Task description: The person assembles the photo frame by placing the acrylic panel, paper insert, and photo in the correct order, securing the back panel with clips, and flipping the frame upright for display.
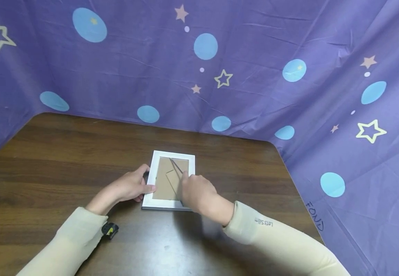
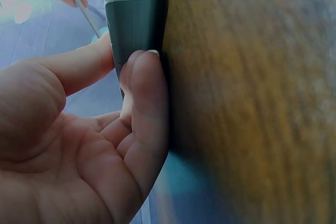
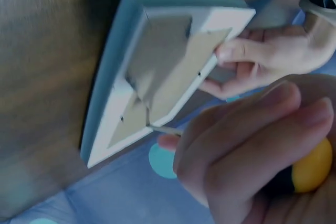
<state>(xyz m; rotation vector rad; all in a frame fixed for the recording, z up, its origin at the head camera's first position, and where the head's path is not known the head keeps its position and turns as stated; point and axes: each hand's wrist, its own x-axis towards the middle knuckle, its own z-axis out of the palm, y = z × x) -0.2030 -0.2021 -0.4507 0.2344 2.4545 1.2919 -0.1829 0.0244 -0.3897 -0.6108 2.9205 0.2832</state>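
Note:
A white picture frame (image 1: 166, 204) lies back side up on the table, its brown backing board (image 1: 163, 184) facing me. Thin dark lines mark part of the board. My left hand (image 1: 130, 186) grips the frame's left side, thumb on the white border, fingers against the outer edge. In my right hand (image 1: 197, 191) is a screwdriver (image 3: 314, 166) with a yellow and black handle. Its thin metal shaft (image 1: 176, 165) slants over the board, the tip at the board's far edge by the border. Small dark tabs (image 3: 199, 73) show along that inner edge in the right wrist view.
The brown wooden table (image 1: 82, 161) extends around the frame on all sides. A purple curtain (image 1: 254, 96) with stars and blue dots hangs behind it and along both sides. A black and yellow device (image 1: 109, 230) sits at my left wrist.

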